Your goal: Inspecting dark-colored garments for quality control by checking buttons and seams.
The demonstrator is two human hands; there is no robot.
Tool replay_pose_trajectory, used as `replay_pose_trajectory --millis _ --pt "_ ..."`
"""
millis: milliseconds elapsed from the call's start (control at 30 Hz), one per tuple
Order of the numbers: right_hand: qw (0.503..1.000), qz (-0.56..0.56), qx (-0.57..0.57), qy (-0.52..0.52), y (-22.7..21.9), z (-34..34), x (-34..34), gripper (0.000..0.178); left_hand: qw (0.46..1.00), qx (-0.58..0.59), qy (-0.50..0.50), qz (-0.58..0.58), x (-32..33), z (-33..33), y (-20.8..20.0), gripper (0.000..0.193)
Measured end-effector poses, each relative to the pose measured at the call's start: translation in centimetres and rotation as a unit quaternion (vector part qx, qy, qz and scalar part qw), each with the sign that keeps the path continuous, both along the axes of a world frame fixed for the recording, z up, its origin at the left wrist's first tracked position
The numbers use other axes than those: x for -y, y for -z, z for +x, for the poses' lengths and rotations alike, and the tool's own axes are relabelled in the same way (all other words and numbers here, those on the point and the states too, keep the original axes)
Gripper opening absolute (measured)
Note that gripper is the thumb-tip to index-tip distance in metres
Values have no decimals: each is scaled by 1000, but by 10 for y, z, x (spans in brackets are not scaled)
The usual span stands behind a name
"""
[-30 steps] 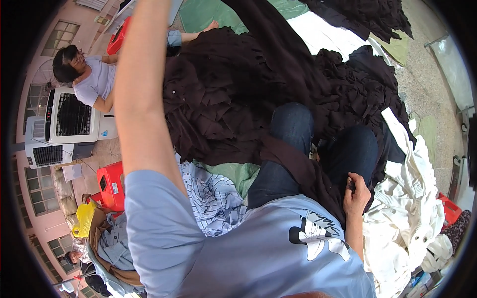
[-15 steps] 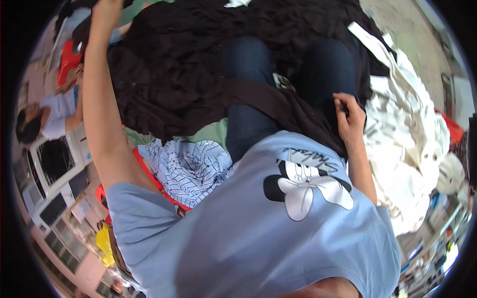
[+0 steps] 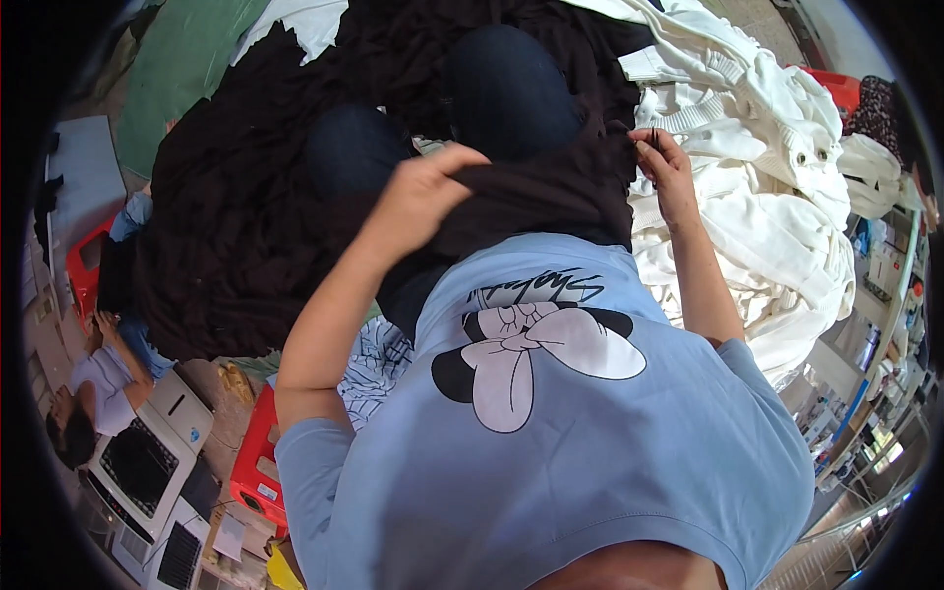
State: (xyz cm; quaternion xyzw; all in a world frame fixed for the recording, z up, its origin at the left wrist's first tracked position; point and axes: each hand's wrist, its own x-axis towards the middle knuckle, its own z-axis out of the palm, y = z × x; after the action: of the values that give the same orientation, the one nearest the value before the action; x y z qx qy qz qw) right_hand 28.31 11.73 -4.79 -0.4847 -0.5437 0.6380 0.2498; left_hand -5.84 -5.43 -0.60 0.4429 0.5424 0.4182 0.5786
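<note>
Dark brown cloth (image 3: pixel 551 197) lies across my lap, over dark trousers, and joins a large heap of the same cloth (image 3: pixel 226 226). My left hand (image 3: pixel 418 202) is over the lap, slightly blurred, with its fingers closed at the cloth's upper edge. To the right, my right hand (image 3: pixel 669 172) pinches the cloth's edge beside my thigh. A small dark pointed thing shows at its fingertips, too small to name. Between the two hands the cloth runs in a nearly straight fold.
White knit garments (image 3: pixel 747 197) are heaped at my right. Blue-white patterned cloth (image 3: pixel 374 369) and a red plastic stool (image 3: pixel 258 462) stand at my left side. Another person (image 3: pixel 103 383) sits at far left near a white machine (image 3: pixel 152 462). Green cloth (image 3: pixel 182 79) lies at upper left.
My left hand has come down from the far upper left to the cloth on my lap. My right hand has moved slightly up and left in view. The whole view has shifted.
</note>
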Motion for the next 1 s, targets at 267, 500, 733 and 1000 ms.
replay_pose_trajectory --millis 267,500,733,1000 --pt "999 -16 -44 -19 3 -4 24 41 880 -468 -42 -74 -12 -49 -4 35" --pt "994 74 -2 -78 8 -15 31 61 942 -296 -50 149 -46 19 -28 58" --pt "983 186 -8 -4 18 -25 47 54 870 -385 119 283 -116 109 -25 47" --pt "924 358 115 74 17 -18 43 33 886 -336 24 318 -101 75 -20 37"
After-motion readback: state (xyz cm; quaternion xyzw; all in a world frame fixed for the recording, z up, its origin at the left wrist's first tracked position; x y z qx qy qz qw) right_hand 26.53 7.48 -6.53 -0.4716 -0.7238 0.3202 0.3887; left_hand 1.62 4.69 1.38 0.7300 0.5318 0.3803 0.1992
